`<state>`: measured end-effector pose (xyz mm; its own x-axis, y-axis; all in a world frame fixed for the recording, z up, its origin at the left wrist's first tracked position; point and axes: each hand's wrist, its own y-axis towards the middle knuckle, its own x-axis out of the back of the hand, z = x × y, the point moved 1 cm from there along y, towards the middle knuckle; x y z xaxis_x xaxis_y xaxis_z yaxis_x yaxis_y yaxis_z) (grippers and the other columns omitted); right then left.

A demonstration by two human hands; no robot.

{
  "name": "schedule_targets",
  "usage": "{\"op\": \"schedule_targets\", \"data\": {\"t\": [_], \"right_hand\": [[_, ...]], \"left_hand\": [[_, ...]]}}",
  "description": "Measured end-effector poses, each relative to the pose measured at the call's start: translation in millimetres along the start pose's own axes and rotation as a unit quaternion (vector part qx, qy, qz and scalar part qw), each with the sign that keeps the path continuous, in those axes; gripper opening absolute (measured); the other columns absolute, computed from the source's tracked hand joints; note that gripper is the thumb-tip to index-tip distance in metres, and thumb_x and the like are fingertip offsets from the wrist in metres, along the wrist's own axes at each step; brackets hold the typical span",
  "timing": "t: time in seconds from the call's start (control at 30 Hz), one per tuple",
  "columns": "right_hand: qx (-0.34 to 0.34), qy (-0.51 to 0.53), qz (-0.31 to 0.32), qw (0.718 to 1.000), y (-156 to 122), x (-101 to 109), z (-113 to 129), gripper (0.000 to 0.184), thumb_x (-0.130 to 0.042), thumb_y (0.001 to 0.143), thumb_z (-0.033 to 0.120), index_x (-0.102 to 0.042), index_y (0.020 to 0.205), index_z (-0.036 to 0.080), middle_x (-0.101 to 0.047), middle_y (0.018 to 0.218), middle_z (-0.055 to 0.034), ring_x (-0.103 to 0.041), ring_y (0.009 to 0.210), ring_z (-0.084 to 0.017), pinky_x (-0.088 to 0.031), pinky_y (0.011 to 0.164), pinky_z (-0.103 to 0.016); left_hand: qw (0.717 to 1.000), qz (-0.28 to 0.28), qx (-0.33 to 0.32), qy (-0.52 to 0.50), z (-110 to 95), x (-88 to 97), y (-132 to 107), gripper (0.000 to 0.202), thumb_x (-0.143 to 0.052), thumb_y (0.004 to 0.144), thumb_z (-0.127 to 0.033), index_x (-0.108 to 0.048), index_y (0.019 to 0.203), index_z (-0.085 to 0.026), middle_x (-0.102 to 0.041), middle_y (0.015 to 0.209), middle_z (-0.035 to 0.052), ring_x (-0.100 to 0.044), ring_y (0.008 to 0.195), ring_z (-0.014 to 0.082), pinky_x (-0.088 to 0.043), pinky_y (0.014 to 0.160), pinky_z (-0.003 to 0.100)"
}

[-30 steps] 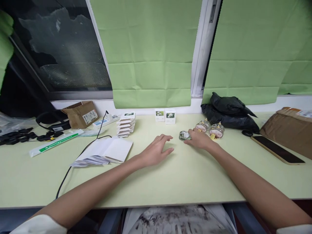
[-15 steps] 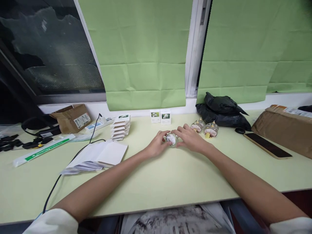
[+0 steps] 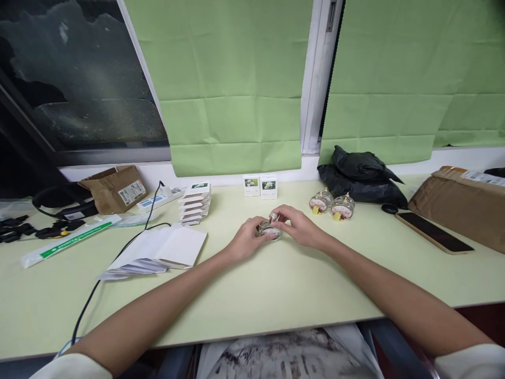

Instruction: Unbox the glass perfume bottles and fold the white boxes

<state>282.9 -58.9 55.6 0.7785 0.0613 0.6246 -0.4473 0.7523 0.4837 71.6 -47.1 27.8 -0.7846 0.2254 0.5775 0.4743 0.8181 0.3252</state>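
A small clear glass bottle point(image 3: 269, 229) is held between both my hands just above the pale green table point(image 3: 276, 284). My left hand point(image 3: 247, 241) curls round its left side. Fingers of my right hand point(image 3: 299, 225) pinch the bottle's top end. Two more round glass bottles point(image 3: 332, 204) with pink contents and gold caps lie to the right, near the wall. Two small white boxes point(image 3: 260, 186) with flower pictures stand behind my hands.
A stack of flat white boxes point(image 3: 196, 203) and folded white cards point(image 3: 161, 249) lie left of centre, crossed by a black cable point(image 3: 118, 252). A black bag point(image 3: 361, 177), a phone point(image 3: 433, 232) and a brown parcel point(image 3: 461, 204) sit at right. A cardboard box point(image 3: 114, 188) sits far left.
My right hand brought the glass bottle leftward from beside the other bottles. My left hand closed on it, and both hands now hold it slightly nearer me.
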Motion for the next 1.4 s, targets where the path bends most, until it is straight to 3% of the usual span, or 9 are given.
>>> {"op": "schedule_targets", "data": {"t": [0.2,0.5,0.63,0.73,0.77,0.93,1.07,1.27,1.4], "right_hand": [[0.006,-0.023,-0.018,1.0,2.5,-6.9,4.0,0.011,-0.054,0.101,0.029,-0.062,0.103,0.021,-0.065,0.095,-0.0033,-0.059,0.091,-0.02,-0.045,0.08,-0.032],[-0.01,-0.046,0.001,0.999,4.4,0.1,9.8,0.009,-0.052,0.101,0.029,-0.059,0.102,0.023,-0.066,0.092,0.0,-0.059,0.081,-0.017,-0.043,0.073,-0.03],[-0.037,0.036,-0.075,0.996,11.6,16.5,11.1,0.019,-0.049,0.103,0.042,-0.055,0.108,0.024,-0.066,0.096,-0.0018,-0.064,0.084,-0.018,-0.05,0.072,-0.03],[-0.038,-0.008,-0.128,0.991,12.2,34.1,5.8,0.025,-0.053,0.101,0.045,-0.057,0.111,0.023,-0.066,0.106,-0.0053,-0.065,0.093,-0.02,-0.052,0.075,-0.031],[-0.046,-0.042,-0.118,0.991,10.9,38.0,2.0,0.024,-0.055,0.099,0.044,-0.06,0.108,0.022,-0.067,0.105,-0.0056,-0.064,0.091,-0.02,-0.051,0.077,-0.031],[-0.081,-0.152,0.057,0.983,-0.7,33.2,-22.2,0.011,-0.059,0.092,0.027,-0.065,0.097,0.02,-0.068,0.088,-0.0026,-0.061,0.077,-0.018,-0.045,0.072,-0.029],[-0.07,-0.203,0.109,0.971,-5.5,23.1,-31.4,0.014,-0.057,0.086,0.016,-0.065,0.097,0.019,-0.069,0.091,-0.0037,-0.06,0.08,-0.018,-0.043,0.072,-0.028],[-0.069,-0.233,0.142,0.959,-8.3,26.1,-28.2,0.016,-0.061,0.087,0.02,-0.066,0.102,0.019,-0.069,0.099,-0.0076,-0.062,0.094,-0.024,-0.046,0.081,-0.031],[-0.016,-0.222,0.059,0.973,-7.6,26.4,-7.5,0.039,-0.058,0.097,0.031,-0.056,0.136,0.022,-0.065,0.122,-0.0113,-0.059,0.112,-0.028,-0.048,0.094,-0.039]], "left_hand": [[1.0,0.011,0.01,0.006,-8.1,-1.2,-4.3,0.038,-0.068,0.089,-0.056,-0.064,0.097,-0.019,-0.059,0.079,-0.0028,-0.047,0.069,0.0139,-0.036,0.062,0.026],[1.0,0.022,0.005,0.005,-3.2,-1.4,-4.8,0.038,-0.068,0.089,-0.055,-0.065,0.099,-0.019,-0.063,0.081,-0.0016,-0.052,0.073,0.0157,-0.04,0.064,0.026],[1.0,0.019,0.003,0.013,-1.3,-1.9,-4.9,0.037,-0.068,0.09,-0.054,-0.066,0.103,-0.019,-0.068,0.088,0.0004,-0.058,0.078,0.0181,-0.044,0.069,0.028],[1.0,0.017,0.005,0.013,-0.2,-2.5,-4.8,0.035,-0.067,0.091,-0.053,-0.066,0.103,-0.02,-0.069,0.089,0.0007,-0.06,0.079,0.0186,-0.045,0.07,0.028],[1.0,0.016,0.007,0.012,0.3,-2.6,-4.8,0.035,-0.067,0.09,-0.053,-0.066,0.103,-0.02,-0.069,0.09,0.0007,-0.06,0.079,0.0187,-0.046,0.071,0.028],[1.0,-0.007,0.016,0.006,2.7,-1.4,-4.1,0.036,-0.068,0.09,-0.051,-0.065,0.109,-0.021,-0.071,0.096,0.0013,-0.063,0.086,0.0201,-0.048,0.076,0.029],[1.0,-0.01,0.02,0.006,1.8,-0.1,-4.2,0.038,-0.068,0.09,-0.051,-0.066,0.111,-0.02,-0.072,0.099,0.0023,-0.065,0.089,0.0209,-0.05,0.077,0.029],[1.0,-0.006,0.028,0.01,-1.1,0.5,-5.5,0.036,-0.067,0.092,-0.05,-0.066,0.115,-0.022,-0.074,0.102,0.0014,-0.067,0.091,0.0211,-0.05,0.079,0.03],[0.999,-0.013,0.003,0.042,-6.1,0.3,-7.1,0.035,-0.062,0.096,-0.049,-0.064,0.12,-0.023,-0.074,0.106,0.0029,-0.066,0.093,0.0232,-0.05,0.082,0.033]]}}
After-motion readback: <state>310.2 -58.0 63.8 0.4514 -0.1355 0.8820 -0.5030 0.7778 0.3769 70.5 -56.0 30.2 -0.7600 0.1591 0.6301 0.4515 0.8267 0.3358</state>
